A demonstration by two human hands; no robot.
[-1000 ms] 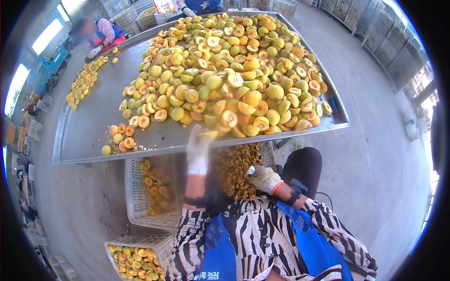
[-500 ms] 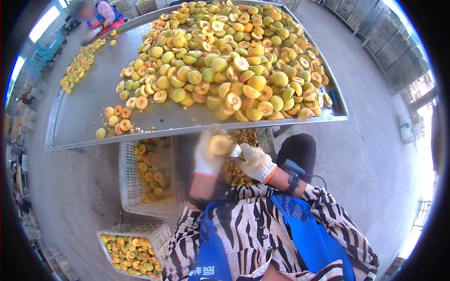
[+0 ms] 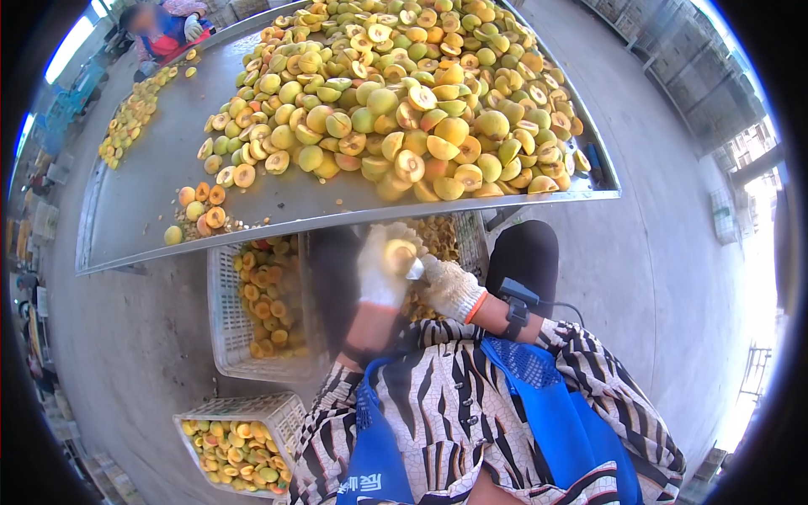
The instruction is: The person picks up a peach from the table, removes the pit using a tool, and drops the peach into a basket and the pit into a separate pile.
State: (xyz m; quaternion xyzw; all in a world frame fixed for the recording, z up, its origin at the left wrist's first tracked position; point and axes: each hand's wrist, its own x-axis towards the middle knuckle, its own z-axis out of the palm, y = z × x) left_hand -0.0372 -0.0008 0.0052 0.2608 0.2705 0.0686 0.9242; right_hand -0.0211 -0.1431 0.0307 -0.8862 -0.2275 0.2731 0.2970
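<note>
My left hand (image 3: 379, 273), in a white knit glove with an orange cuff, is closed around a peach half (image 3: 400, 255), its cut yellow face turned up. My right hand (image 3: 452, 289), in a matching soiled glove, grips a short tool with a shiny metal end (image 3: 415, 268). That metal end is at the lower right edge of the peach half; motion blur hides whether it cuts in. The handle is hidden in my fingers. Both hands are just below the near edge of a metal table (image 3: 311, 195), above a crate of brownish peach scraps (image 3: 438, 236).
A large heap of peach halves (image 3: 404, 109) covers much of the table. A few halves (image 3: 202, 210) lie at its near left corner. Left of my legs stands a crate of peach halves (image 3: 269, 303), with another full crate (image 3: 236, 450) behind it. A co-worker (image 3: 172, 29) sits at the far left.
The tool's metal end and the peach half have come closer together. My view has shifted slightly, and the co-worker's arms have moved.
</note>
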